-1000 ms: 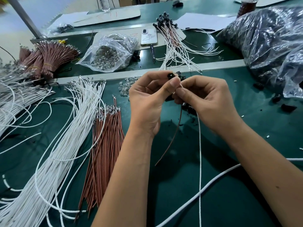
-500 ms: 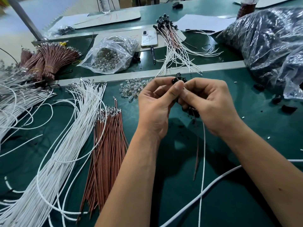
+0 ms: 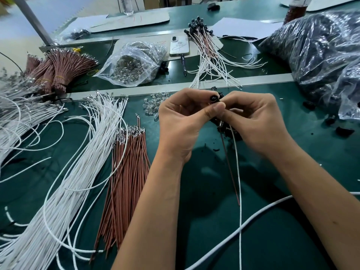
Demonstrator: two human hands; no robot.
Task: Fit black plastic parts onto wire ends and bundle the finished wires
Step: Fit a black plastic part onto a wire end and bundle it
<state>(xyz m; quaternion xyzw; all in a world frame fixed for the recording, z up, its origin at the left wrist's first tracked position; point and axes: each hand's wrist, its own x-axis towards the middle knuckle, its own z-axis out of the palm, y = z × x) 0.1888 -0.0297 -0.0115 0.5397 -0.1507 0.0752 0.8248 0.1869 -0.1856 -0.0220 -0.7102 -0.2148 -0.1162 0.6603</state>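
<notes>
Lying at the far left of the frame, a mass of loose white wires spills over the green table, and above it in the upper left sit tied brown wire bundles. Next comes a long sheaf of white wires running from the lower left up toward the centre, with a sheaf of brown wires lying just beside it on its right. Above these, a clear bag of small glassy parts rests on the far side of a grey strip, with a phone near it. At centre, the left hand has its fingers curled and pinches a black plastic part between thumb and forefinger. Touching it, the right hand also pinches at that part with curled fingers; a thin brown wire and a thin white wire hang down from between the two hands. Finished wires with black ends fan out at upper centre, and a large dark plastic bag fills the upper right, with loose black pieces below it
</notes>
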